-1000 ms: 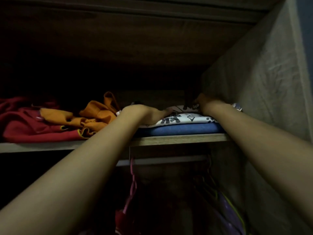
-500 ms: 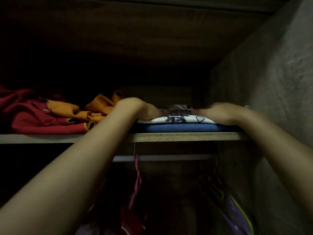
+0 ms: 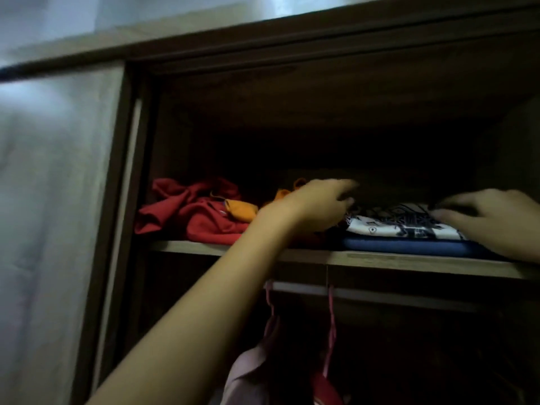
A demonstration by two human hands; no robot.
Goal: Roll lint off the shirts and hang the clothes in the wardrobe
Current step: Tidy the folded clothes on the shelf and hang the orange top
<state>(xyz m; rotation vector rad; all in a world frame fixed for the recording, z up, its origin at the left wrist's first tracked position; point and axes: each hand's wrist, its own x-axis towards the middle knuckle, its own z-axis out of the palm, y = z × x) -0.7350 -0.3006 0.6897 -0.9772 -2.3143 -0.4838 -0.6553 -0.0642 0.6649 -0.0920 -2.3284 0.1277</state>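
A folded white garment with black print lies on top of a folded blue one on the wardrobe shelf. My left hand hovers at the stack's left end, fingers loosely bent and blurred, holding nothing that I can see. At the right end my right hand lies flat on the printed garment, its fingers spread. A crumpled red garment and an orange one sit further left on the same shelf.
Under the shelf runs a pale hanging rail with pink hangers carrying a pinkish garment and a red one. A light sliding door panel stands to the left. The shelf's back is dark.
The view has swung left and pulled back, showing the wardrobe door. Both hands have drawn back from deep on the stack toward its front; my left hand has lifted off the printed garment.
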